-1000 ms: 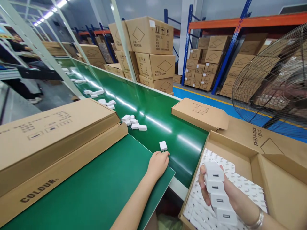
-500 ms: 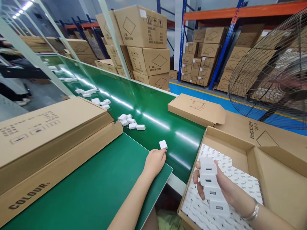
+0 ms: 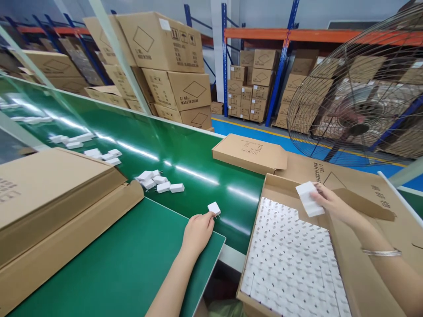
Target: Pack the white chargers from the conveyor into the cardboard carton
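Note:
My left hand rests at the edge of the green belt, its fingers closed at the near side of a white USB wall charger. The charger's prongs point down toward the belt. Over the upper part of an open carton, my right hand pinches a short row of white USB chargers pressed side by side. Beneath it, many packed chargers fill most of the carton with prongs upward. The carton's far right strip shows bare cardboard.
Loose chargers lie in clusters along the belt. A large carton stands on the green worktop at left. A flat carton sits past the belt, near a caged fan. Stacked boxes stand behind.
My right hand has moved away toward the carton's far side and turned the charger row, so the USB ports no longer face me. My left hand stays at the single charger. The view has swung right.

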A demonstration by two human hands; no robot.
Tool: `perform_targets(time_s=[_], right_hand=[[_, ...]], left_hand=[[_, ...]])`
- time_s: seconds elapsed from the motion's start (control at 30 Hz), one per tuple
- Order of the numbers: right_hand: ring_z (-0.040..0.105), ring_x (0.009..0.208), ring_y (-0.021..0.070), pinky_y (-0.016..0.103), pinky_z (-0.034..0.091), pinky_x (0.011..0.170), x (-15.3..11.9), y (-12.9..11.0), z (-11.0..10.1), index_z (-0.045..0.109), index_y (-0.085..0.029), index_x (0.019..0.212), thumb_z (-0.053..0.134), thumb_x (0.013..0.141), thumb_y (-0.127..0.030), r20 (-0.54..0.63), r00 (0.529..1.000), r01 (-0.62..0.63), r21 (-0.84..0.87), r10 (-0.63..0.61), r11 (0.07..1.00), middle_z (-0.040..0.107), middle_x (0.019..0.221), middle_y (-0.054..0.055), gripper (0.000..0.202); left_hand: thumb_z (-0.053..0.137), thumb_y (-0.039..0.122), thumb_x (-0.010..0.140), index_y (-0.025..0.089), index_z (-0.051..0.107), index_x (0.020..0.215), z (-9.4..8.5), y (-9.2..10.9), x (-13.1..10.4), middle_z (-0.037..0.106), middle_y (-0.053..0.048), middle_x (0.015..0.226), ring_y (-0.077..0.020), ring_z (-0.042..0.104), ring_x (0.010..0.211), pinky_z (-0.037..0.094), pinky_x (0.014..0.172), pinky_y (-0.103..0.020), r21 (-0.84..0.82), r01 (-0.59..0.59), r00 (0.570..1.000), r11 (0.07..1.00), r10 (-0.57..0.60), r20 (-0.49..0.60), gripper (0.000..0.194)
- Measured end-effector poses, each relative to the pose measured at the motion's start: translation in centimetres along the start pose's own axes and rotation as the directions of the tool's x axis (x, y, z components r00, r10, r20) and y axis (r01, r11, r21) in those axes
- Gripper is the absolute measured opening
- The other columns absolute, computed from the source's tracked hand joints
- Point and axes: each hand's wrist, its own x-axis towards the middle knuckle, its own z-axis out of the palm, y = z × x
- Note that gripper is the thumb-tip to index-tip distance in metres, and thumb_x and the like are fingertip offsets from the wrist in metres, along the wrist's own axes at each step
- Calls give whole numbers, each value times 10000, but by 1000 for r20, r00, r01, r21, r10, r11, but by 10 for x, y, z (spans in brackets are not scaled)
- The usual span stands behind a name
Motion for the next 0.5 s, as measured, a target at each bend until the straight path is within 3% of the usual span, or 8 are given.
perform_targets(time_s=[0.03,0.1,0.17,0.23,0.37,0.5], right_hand=[[569,832,238,345,454,674,4,9,-9,490,-204,1112,452,763,-654,-1,1000,-23,-211,23,977,586,1000,102,571],[543,951,286,391,439,739,9,25,-18,495,-229,1155,441,767,-643,30,996,-48,-573,80,818,573,1072,102,570],[522,1006,316,419,432,751,10,38,-16,496,-247,1188,387,787,-645,71,991,-22,-750,114,661,580,1079,101,575],[517,1032,315,415,432,775,9,46,-9,476,-228,1225,344,801,-651,135,981,15,-776,142,631,576,1116,110,614],[475,1117,298,380,395,894,-1,48,5,395,-180,1309,344,789,-680,265,938,26,-695,223,719,476,1280,118,723],[518,1067,296,380,411,877,-8,40,10,483,-217,1225,232,822,-675,282,915,-44,-643,289,764,552,1188,105,659]], left_hand=[[311,184,867,194,612,964,0,0,0,666,-36,819,-179,581,800,369,797,-295,1,-5,1000,1000,5,2,316],[304,184,869,191,613,954,0,0,0,665,-37,828,-178,579,801,367,797,-297,-1,-7,1000,1000,7,4,320],[305,179,867,191,613,949,1,1,0,665,-36,837,-176,578,810,365,797,-295,-4,-2,1000,1000,2,2,319],[306,175,866,192,613,948,1,1,0,665,-35,834,-175,579,817,364,796,-293,-3,3,1000,1000,-3,1,318],[311,177,865,190,608,965,1,1,0,664,-39,840,-178,576,833,364,800,-289,-3,7,1000,1000,-7,-1,314],[308,186,869,191,602,981,0,0,-1,664,-33,854,-178,568,843,358,803,-287,-21,6,1000,1000,-6,8,314]])
